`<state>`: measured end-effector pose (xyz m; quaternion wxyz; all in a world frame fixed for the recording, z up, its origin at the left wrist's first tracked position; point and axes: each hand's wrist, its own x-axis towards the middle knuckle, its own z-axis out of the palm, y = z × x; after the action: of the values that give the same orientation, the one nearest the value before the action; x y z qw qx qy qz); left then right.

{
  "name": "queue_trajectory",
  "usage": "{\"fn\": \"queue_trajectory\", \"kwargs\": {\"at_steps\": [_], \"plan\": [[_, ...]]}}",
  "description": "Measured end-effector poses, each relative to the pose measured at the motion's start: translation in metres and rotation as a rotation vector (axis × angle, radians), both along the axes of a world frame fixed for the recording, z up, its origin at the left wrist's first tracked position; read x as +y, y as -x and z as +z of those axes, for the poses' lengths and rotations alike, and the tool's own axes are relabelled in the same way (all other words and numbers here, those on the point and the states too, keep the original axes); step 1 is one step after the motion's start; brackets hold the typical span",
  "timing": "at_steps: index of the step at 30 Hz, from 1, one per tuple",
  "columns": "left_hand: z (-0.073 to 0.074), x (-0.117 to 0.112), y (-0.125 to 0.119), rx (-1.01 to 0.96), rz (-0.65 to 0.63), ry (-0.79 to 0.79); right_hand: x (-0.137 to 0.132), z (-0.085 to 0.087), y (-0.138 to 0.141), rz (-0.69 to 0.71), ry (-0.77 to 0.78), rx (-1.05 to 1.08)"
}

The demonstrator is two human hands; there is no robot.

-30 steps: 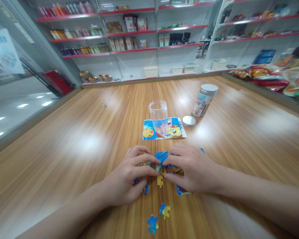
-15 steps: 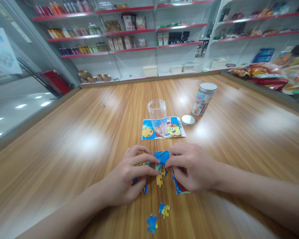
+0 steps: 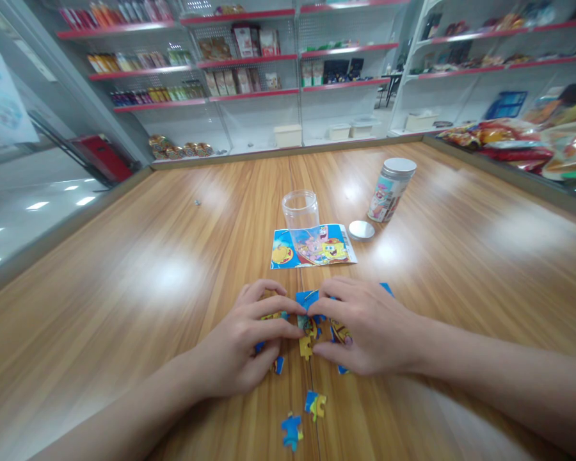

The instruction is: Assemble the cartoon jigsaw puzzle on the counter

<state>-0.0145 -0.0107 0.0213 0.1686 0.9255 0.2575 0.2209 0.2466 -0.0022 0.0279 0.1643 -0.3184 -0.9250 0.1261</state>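
Your left hand (image 3: 249, 342) and right hand (image 3: 367, 326) both pinch the joined puzzle pieces (image 3: 309, 318) with thumb and fingers, low on the wooden table (image 3: 125, 288); two loose pieces (image 3: 316, 404) lie nearer to you

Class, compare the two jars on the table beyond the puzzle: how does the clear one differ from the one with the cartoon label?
The clear jar is open, with no lid; the labelled jar has its pale lid on. The clear jar is see-through and looks empty; the labelled jar's wrap hides its contents. The clear jar stands at the picture sheet; the labelled jar stands on bare table, farther right. Both are upright cylinders.
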Motion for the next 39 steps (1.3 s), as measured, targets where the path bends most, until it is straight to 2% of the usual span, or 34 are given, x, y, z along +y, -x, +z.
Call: {"fn": "queue_trajectory", "kwargs": {"at_steps": [5, 14, 20, 27, 35, 39], "plan": [[-0.001, 0.0, 0.002, 0.001, 0.011, 0.0, 0.001, 0.003, 0.001, -0.041, 0.026, 0.014], [0.0, 0.0, 0.001, 0.067, 0.02, 0.009, 0.003, 0.003, 0.0, -0.035, -0.002, 0.033], [0.004, -0.001, 0.0, 0.086, 0.012, 0.021, 0.004, 0.002, -0.003, 0.039, -0.138, 0.274], [0.002, 0.001, 0.001, 0.123, 0.028, 0.004, 0.006, -0.003, -0.005, 0.04, -0.116, 0.006], [0.005, 0.001, 0.001, 0.15, 0.014, -0.014, 0.006, -0.007, 0.0, 0.166, -0.366, -0.028], [0.007, 0.001, 0.001, 0.151, 0.008, -0.032, 0.005, -0.007, 0.004, 0.178, -0.407, 0.042]]}}
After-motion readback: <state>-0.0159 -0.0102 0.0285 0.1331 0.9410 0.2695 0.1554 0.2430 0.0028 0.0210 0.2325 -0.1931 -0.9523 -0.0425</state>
